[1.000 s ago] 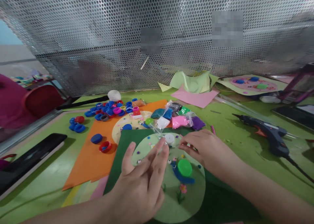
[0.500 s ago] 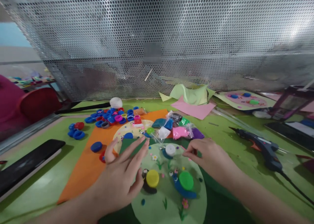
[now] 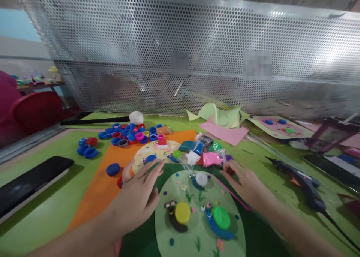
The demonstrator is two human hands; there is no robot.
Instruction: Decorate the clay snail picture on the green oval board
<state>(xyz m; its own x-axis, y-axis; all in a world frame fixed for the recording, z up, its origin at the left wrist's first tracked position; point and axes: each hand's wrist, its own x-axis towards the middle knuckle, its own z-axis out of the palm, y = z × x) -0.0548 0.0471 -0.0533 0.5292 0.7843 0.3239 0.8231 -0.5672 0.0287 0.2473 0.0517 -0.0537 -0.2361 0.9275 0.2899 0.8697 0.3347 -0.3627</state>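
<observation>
My left hand (image 3: 137,197) hovers over the left edge of a pale green oval card (image 3: 194,221), its fingers stretched out and apart. On the card are clay snails with bottle-cap shells: a yellow cap (image 3: 182,212), a green cap (image 3: 221,217) and a white cap (image 3: 201,179). Small clay flowers and grass blades surround them. At the card's upper right edge my right hand (image 3: 242,180) is closed in a pinch on a thin pink strip (image 3: 237,199), which runs along that edge. Dark green sheet (image 3: 255,236) lies underneath.
Bottle caps (image 3: 131,133) are heaped at the back left. Bagged coloured clay (image 3: 212,158) lies beyond the card. A glue gun (image 3: 302,180) with its cord rests at right, a black case (image 3: 33,182) at left. Behind stands a perforated metal panel (image 3: 152,54).
The view has shifted, so the card appears lower and further right. More of the pink strip now shows beside my right hand. My left hand has drawn slightly away from the snails.
</observation>
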